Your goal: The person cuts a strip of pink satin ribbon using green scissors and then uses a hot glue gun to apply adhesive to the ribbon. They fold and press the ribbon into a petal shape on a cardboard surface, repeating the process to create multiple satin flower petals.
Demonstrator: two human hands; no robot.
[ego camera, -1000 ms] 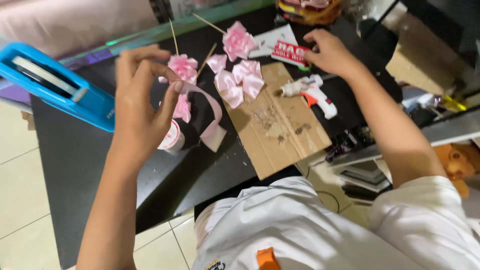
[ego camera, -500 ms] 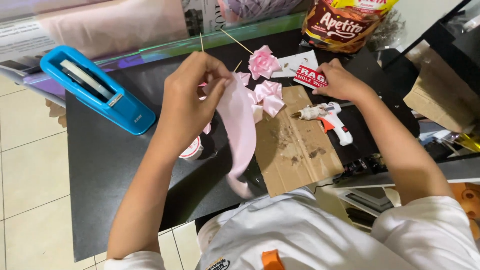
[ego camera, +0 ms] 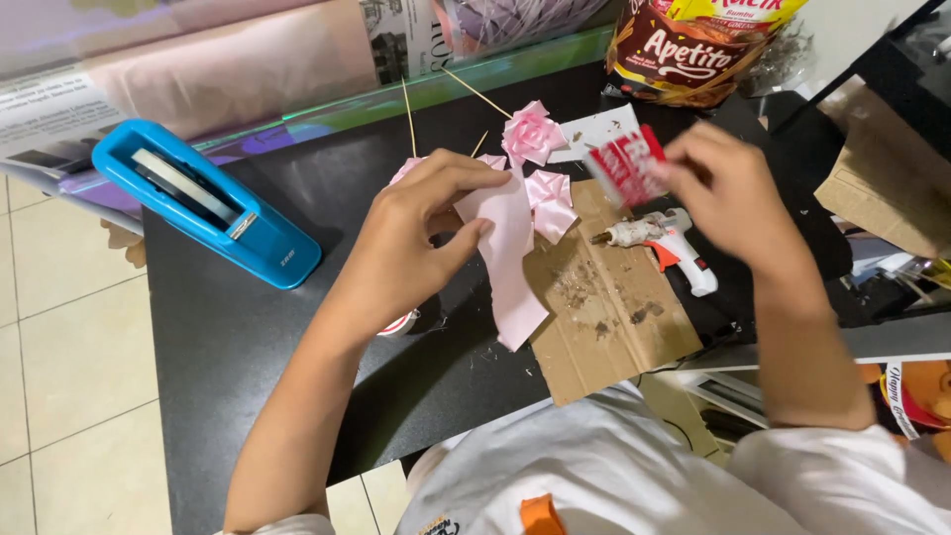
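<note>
1. A black table (ego camera: 248,327) is seen from above; it takes up most of the view, and pale floor tiles (ego camera: 59,337) are seen to its left.
2. Rolls of wrapping paper (ego camera: 198,59) are laid along the far edge of the table.
3. A brown cardboard sheet (ego camera: 619,317) is laid on the table, reaching over its near edge.
4. A blue tape dispenser (ego camera: 203,203) is placed on the left part of the table.
5. A snack bag (ego camera: 693,45) is seen at the far edge.
6. A pink ribbon strip (ego camera: 510,263) is held up by the left hand (ego camera: 416,248), pinched between thumb and fingers; its lower end hangs over the cardboard's left edge.
7. A small red and white packet (ego camera: 626,166) is gripped by the right hand (ego camera: 738,198), above a glue gun (ego camera: 664,243) lying on the cardboard.
8. Pink ribbon bows (ego camera: 535,134) are placed just beyond the cardboard.
</note>
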